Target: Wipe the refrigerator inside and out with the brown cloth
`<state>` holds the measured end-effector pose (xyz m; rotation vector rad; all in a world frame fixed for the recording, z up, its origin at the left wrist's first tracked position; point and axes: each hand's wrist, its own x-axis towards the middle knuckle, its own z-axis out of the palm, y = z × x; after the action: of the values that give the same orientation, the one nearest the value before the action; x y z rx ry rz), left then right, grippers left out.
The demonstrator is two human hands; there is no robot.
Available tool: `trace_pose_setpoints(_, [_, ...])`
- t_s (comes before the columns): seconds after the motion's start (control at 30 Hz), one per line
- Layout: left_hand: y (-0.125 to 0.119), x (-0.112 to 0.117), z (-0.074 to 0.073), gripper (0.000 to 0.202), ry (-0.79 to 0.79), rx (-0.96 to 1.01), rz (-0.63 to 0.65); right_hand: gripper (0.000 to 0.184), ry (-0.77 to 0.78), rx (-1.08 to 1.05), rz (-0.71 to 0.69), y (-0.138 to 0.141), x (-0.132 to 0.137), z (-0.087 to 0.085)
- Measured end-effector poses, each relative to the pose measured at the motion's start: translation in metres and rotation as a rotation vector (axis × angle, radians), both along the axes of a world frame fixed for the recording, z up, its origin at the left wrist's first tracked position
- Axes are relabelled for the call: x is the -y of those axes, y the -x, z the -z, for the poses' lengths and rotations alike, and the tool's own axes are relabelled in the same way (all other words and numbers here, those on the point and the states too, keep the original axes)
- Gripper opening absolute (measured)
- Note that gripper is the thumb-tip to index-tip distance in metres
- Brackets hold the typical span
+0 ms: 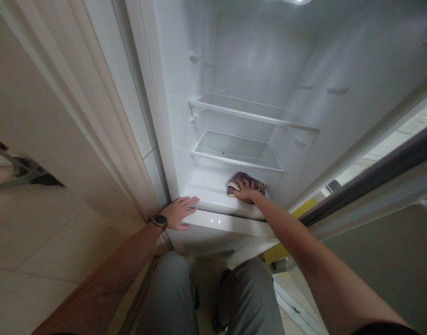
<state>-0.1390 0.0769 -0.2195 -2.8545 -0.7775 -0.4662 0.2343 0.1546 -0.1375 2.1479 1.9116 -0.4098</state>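
Observation:
A dark brown patterned cloth, folded and with pale edges, lies on the white floor of a refrigerator. My right hand holds it from above, fingers spread over it and pressing it down near the right side. On the left front edge of the refrigerator rests my left hand, flat with its fingers apart and nothing in it. A dark watch is on that wrist.
Above the cloth are a lower glass shelf and an upper glass shelf. The open door stands at the right. A wall edge rises close on the left. My knees are just below the front edge.

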Motion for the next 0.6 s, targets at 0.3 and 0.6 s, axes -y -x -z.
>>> trace_pose_setpoints(0.3, [0.002,-0.001,0.002,0.056,-0.022,0.014,0.011,0.095,0.090,-0.085,-0.006,0.014,0.025,-0.019])
trace_pose_setpoints(0.6, [0.001,-0.001,0.000,0.056,0.010,0.032,0.009,0.101,0.142,-0.098,-0.060,0.025,0.044,-0.026])
